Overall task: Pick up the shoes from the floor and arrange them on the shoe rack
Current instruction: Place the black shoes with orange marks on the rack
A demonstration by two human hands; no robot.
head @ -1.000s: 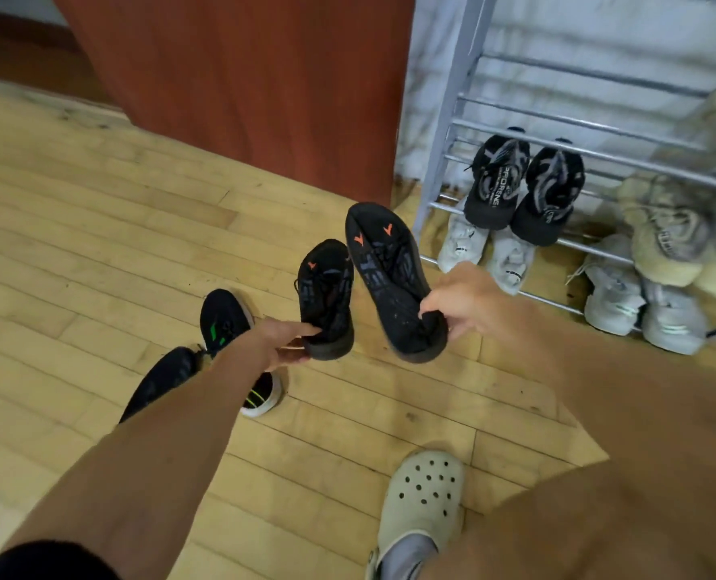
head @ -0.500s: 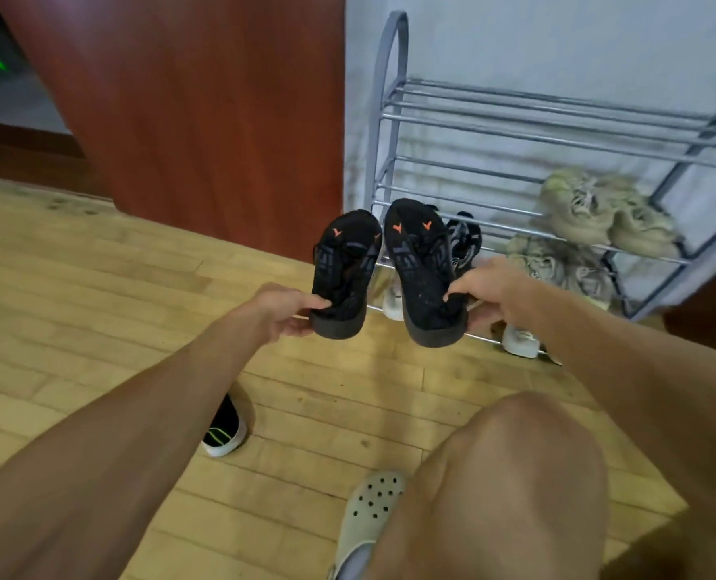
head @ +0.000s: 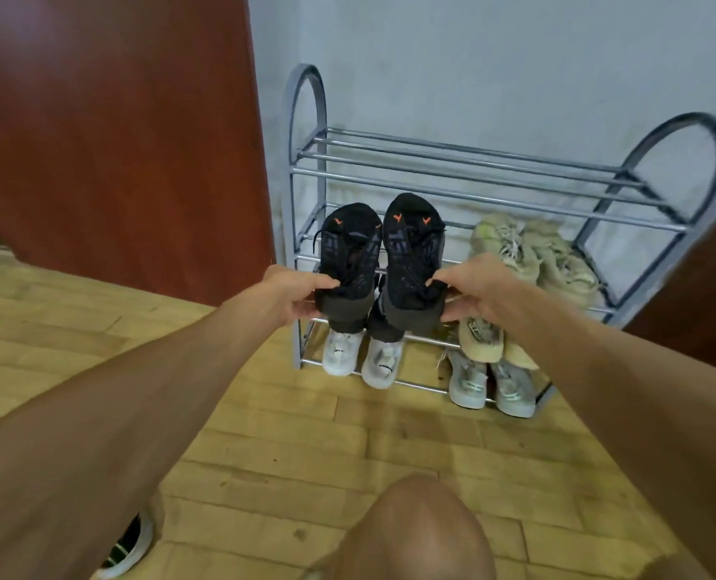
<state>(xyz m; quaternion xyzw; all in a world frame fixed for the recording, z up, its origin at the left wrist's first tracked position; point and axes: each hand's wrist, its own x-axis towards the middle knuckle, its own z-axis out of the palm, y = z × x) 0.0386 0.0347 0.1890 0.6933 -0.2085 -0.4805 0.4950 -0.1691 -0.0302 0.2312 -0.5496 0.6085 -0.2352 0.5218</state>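
Observation:
My left hand (head: 295,297) grips the heel of a black shoe (head: 350,255) with orange marks, its sole facing me. In my right hand (head: 471,288) is its partner, a second black shoe (head: 412,249), also held by the heel. Both shoes hang toe-up in front of the left end of the grey metal shoe rack (head: 473,173), level with its middle shelves. Another black shoe (head: 128,546) with a white sole and green marks lies on the wooden floor at the lower left, mostly hidden by my left arm.
The rack holds white sneakers (head: 362,357) bottom left, grey sneakers (head: 490,385) bottom right, and beige sneakers (head: 536,253) above them. Its top shelf carries nothing. A red-brown wooden panel (head: 117,140) stands left of the rack. My knee (head: 414,533) is in the foreground.
Both hands lifted the black pair from near the floor up and forward to the rack's left end. The view swung up to face the rack.

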